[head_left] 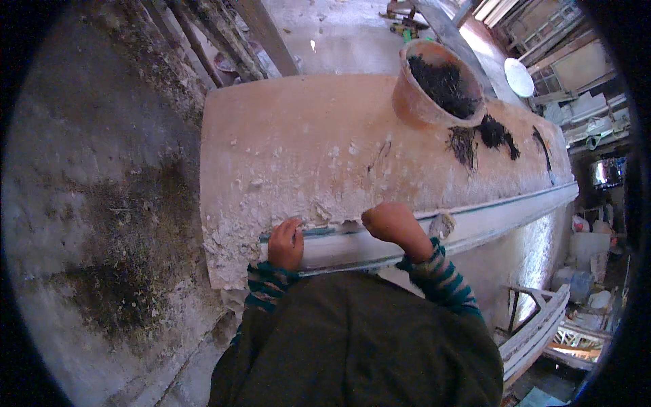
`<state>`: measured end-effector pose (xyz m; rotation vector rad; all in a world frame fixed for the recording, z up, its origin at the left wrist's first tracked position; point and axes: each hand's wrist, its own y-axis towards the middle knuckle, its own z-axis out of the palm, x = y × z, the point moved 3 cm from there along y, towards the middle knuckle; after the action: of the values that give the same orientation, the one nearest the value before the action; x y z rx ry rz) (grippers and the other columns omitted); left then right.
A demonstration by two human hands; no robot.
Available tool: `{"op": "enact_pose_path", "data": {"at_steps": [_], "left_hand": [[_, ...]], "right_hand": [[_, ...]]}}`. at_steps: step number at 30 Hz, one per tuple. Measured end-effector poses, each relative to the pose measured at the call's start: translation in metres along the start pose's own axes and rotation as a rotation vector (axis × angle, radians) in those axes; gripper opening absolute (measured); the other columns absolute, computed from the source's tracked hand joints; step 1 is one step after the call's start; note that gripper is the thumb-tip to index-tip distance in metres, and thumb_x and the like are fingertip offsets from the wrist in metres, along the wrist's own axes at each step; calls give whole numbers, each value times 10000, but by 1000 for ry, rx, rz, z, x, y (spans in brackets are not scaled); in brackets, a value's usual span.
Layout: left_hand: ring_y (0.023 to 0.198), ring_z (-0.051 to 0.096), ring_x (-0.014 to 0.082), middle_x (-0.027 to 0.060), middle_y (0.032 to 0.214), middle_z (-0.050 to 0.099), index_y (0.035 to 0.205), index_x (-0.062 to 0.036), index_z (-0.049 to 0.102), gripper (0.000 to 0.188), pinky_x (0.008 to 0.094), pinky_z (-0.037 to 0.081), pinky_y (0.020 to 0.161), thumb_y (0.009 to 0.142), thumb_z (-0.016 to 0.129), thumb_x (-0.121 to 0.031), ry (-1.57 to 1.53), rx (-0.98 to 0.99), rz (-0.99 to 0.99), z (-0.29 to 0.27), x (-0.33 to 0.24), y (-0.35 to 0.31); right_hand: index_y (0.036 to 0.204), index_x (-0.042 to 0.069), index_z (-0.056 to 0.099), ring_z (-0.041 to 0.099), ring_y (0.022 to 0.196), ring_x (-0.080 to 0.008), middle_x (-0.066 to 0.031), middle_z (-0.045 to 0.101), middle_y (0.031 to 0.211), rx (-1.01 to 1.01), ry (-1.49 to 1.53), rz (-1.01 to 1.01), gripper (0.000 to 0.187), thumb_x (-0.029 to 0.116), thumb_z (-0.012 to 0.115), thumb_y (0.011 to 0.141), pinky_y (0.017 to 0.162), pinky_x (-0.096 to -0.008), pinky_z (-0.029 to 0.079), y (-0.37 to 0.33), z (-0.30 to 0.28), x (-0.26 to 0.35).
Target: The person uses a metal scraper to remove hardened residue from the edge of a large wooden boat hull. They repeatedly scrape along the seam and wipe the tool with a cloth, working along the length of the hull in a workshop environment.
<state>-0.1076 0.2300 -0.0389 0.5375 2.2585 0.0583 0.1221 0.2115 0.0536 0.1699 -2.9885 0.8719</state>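
Note:
A long white moulding [339,248], with a blue-green line along its far edge, runs along the near side of a plaster-smeared table [291,136]. Across the moulding's left end lies my left hand [286,245], its fingers bent over the far edge and the thumb side toward the right. My right hand [393,224] is closed above the far edge, nearer the middle; whatever is in its fingers is hidden. Wet white plaster crumbs [319,211] line the edge between the hands. A pale lump [442,225] sits on the moulding right of my right wrist.
At the table's far side stands an orange-brown bowl [410,102] filled with dark fibres. Loose dark fibre clumps [496,132] lie beside it. A stained wall or floor surface [115,224] borders the left. On the right are a white wooden frame [539,325] and cluttered shelves [603,122].

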Motion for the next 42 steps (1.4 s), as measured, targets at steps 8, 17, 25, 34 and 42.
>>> {"op": "enact_pose_path", "data": {"at_steps": [8, 17, 25, 34, 42], "left_hand": [[952, 540, 306, 131, 1016, 581, 994, -33, 592, 216, 396, 410, 859, 792, 543, -89, 15, -22, 8, -2, 0, -2], [960, 538, 309, 131, 1017, 582, 992, -33, 598, 212, 393, 411, 861, 798, 539, -93, -33, -30, 11, -2, 1, -2], [965, 536, 315, 143, 1027, 579, 1040, -36, 583, 252, 404, 417, 853, 797, 536, -86, 17, -50, -28, -3, -1, 2], [973, 536, 321, 150, 1021, 576, 1062, -35, 575, 269, 393, 429, 849, 798, 524, -54, -60, -69, -63, -8, -2, 1], [942, 548, 323, 158, 1010, 578, 1064, -27, 577, 272, 394, 440, 833, 799, 520, -42, -80, -105, -104, -8, 0, -1]], "right_hand": [[818, 135, 662, 605, 688, -340, -135, 623, 727, -195, 147, 69, 183, 231, 509, 785, 600, -441, 474, -54, -87, -2], [702, 97, 649, 613, 646, -341, -153, 618, 686, -72, 103, -8, 135, 142, 524, 718, 554, -438, 486, -26, -65, 10], [683, 84, 647, 623, 655, -315, -142, 620, 692, -33, -133, -158, 147, 141, 519, 727, 536, -431, 482, 11, -56, 34], [680, 48, 654, 633, 664, -307, -152, 632, 710, 76, -95, -230, 127, 116, 548, 680, 549, -409, 498, 34, -39, 44], [690, 80, 651, 617, 634, -328, -141, 620, 680, -3, -75, -113, 145, 144, 524, 720, 555, -426, 494, 2, -103, 28]]}}
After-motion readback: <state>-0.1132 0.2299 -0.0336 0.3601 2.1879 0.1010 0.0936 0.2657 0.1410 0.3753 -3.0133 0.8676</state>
